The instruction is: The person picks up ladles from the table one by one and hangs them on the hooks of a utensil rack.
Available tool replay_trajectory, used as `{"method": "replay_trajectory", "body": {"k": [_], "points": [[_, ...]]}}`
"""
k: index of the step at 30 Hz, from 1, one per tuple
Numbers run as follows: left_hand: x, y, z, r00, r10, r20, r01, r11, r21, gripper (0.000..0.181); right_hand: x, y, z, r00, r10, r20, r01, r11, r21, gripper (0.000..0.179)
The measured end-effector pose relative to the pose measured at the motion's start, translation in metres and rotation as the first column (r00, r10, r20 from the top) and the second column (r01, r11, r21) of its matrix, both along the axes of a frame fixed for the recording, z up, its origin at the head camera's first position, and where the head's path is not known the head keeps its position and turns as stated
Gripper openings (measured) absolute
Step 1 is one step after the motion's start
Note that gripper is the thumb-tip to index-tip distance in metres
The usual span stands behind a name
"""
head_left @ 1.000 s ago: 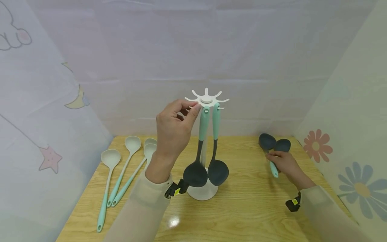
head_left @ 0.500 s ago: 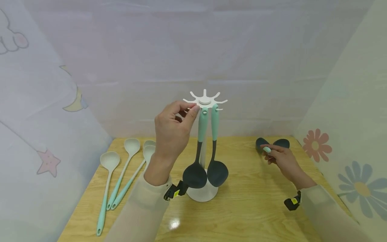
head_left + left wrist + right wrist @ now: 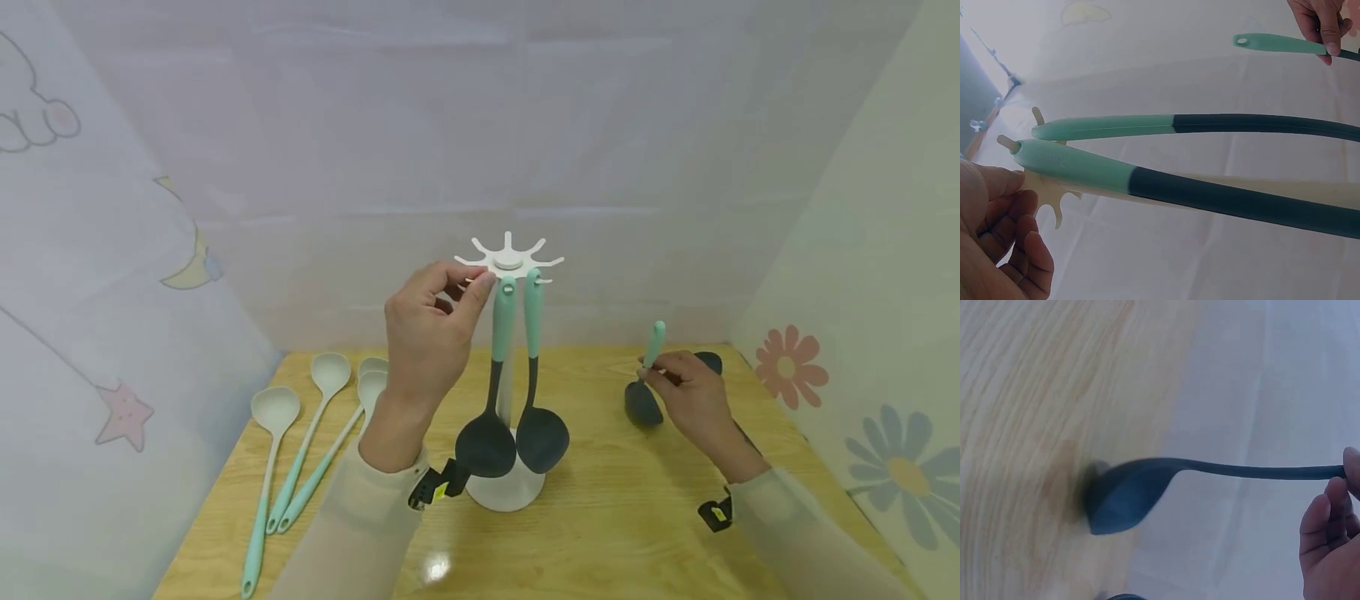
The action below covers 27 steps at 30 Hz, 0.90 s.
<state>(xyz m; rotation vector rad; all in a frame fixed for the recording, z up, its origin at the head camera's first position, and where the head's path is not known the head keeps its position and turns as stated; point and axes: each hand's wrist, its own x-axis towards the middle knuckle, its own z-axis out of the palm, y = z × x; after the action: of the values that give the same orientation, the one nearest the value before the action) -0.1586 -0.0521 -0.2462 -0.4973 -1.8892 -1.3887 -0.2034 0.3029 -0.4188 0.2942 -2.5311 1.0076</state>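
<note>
At the centre of the head view stands a white rack (image 3: pixel 508 262) with radiating hooks and a round base. My left hand (image 3: pixel 429 342) pinches a hook at its near left between thumb and index finger. Two dark ladles with mint-green handles, one at left (image 3: pixel 486 448) and one at right (image 3: pixel 543 442), hang by their handle holes from neighbouring hooks. Over the right side of the table, my right hand (image 3: pixel 693 402) pinches a third dark ladle (image 3: pixel 642 405) just below its green handle. That ladle is upright, bowl down, as the right wrist view (image 3: pixel 1125 499) confirms.
Another dark ladle (image 3: pixel 708 362) lies behind my right hand, mostly hidden. Several pale ladles with green handles, one (image 3: pixel 274 408) outermost, lie on the wooden table (image 3: pixel 600 517) at left. Cloth walls enclose the back (image 3: pixel 420 150) and both sides.
My right hand has raised the dark ladle from the table, tipped its handle upward and brought it slightly left. The left hand keeps its hold on the rack.
</note>
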Motion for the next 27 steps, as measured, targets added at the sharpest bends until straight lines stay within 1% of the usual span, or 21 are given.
{"method": "replay_trajectory", "body": {"k": [2, 5, 7, 11, 14, 16, 19, 23, 27], "points": [[0.001, 0.0, 0.0, 1.0, 0.0, 0.001, 0.0, 1.0, 0.001, 0.01, 0.002, -0.005, 0.004, 1.0, -0.002, -0.009, 0.002, 1.0, -0.011, 0.021], [0.002, 0.001, 0.0, 1.0, -0.004, 0.009, 0.004, 1.0, 0.006, 0.009, 0.006, -0.014, 0.011, 1.0, 0.004, 0.014, -0.004, 0.998, -0.058, 0.023], [0.003, 0.001, -0.001, 1.0, -0.005, 0.014, 0.005, 1.0, 0.009, 0.009, 0.011, -0.022, 0.02, 1.0, 0.021, 0.01, -0.02, 0.996, -0.086, 0.023], [0.004, 0.001, -0.001, 1.0, -0.007, 0.013, 0.007, 1.0, 0.011, 0.01, 0.021, -0.041, 0.043, 0.995, 0.058, -0.077, -0.065, 0.994, -0.085, 0.019], [0.004, 0.0, 0.0, 1.0, -0.009, 0.01, 0.009, 1.0, 0.012, 0.01, 0.026, -0.056, 0.062, 0.986, 0.093, -0.135, -0.105, 0.991, -0.083, 0.017], [0.005, -0.001, 0.0, 1.0, -0.009, 0.012, 0.009, 1.0, 0.014, 0.01, 0.029, -0.065, 0.074, 0.98, 0.121, -0.159, -0.135, 0.987, -0.084, 0.017], [0.005, -0.001, 0.0, 1.0, -0.009, 0.016, 0.009, 1.0, 0.019, 0.01, 0.033, -0.077, 0.088, 0.965, 0.164, -0.205, -0.182, 0.981, -0.071, 0.017], [0.005, -0.001, 0.001, 1.0, -0.008, 0.005, 0.008, 1.0, 0.02, 0.009, 0.038, -0.089, 0.104, 0.941, 0.209, -0.267, -0.23, 0.972, -0.047, 0.018], [0.005, 0.0, 0.002, 1.0, -0.013, -0.006, 0.013, 1.0, 0.025, 0.01, 0.041, -0.098, 0.113, 0.932, 0.217, -0.29, -0.241, 0.969, -0.05, 0.018]]}}
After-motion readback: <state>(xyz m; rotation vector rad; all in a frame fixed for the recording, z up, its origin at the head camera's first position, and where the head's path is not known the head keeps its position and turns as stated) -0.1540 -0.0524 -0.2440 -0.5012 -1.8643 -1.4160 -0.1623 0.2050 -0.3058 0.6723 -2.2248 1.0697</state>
